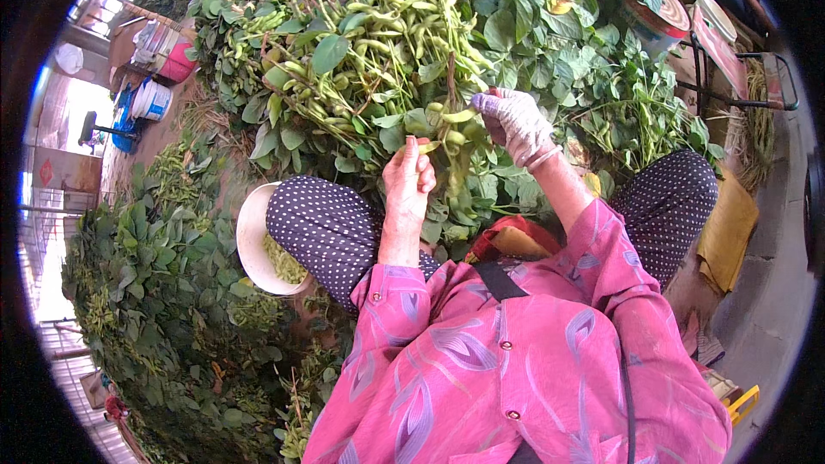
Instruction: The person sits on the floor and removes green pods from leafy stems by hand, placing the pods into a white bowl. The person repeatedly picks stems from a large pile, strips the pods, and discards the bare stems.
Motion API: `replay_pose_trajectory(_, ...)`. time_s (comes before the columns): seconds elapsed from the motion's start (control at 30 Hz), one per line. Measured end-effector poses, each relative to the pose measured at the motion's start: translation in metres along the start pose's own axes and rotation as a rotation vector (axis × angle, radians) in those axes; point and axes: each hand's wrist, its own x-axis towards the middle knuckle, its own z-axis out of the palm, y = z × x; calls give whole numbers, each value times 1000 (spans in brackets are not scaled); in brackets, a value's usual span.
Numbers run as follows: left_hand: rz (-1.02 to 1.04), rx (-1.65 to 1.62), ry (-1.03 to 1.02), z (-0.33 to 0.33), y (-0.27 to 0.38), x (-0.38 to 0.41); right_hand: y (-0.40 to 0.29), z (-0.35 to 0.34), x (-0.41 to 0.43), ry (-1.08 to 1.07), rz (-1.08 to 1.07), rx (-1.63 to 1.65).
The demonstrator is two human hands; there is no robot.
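My left hand [410,171], bare, pinches a green soybean pod [428,147] between thumb and forefinger. To its right my right hand [514,124], in a thin whitish glove, has its fingertips closed at the end of another pod [459,116], beside a brown soybean stem [451,80] with more pods hanging from it. Whether the glove also grips the stem cannot be told. Just beyond both hands lies a heap of cut soybean plants [406,19] full of pods. A white bucket [252,238] holding picked pods stands by my left knee, partly hidden by it.
Leafy soybean plants [161,309] are piled at the left and behind. Tubs and buckets [152,101] stand at the upper left. At the upper right are a large lidded bucket [664,22] and a black metal frame [767,104]. A yellow cloth or sack [728,232] lies beside my right knee.
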Motion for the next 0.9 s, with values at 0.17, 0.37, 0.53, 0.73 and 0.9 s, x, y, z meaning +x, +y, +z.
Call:
replay_pose_trajectory(0.17, -21, 90, 111, -5, -14, -24, 17, -8, 0, 114, -50, 13)
replay_pose_trajectory(0.37, -88, 121, 15, 19, -23, -56, 20, -6, -33, 162, -127, -336)
replay_pose_trajectory(0.53, -130, 3, -136, 39, -27, -48, 26, 0, -63, 125, -113, -321)
replay_pose_trajectory(0.73, -44, 47, -171, 20, -30, -43, 31, 4, -80, -83, 192, -193)
replay_pose_trajectory(0.9, 20, -30, -32, 16, -22, -40, 30, 2, -90, -347, 124, -245)
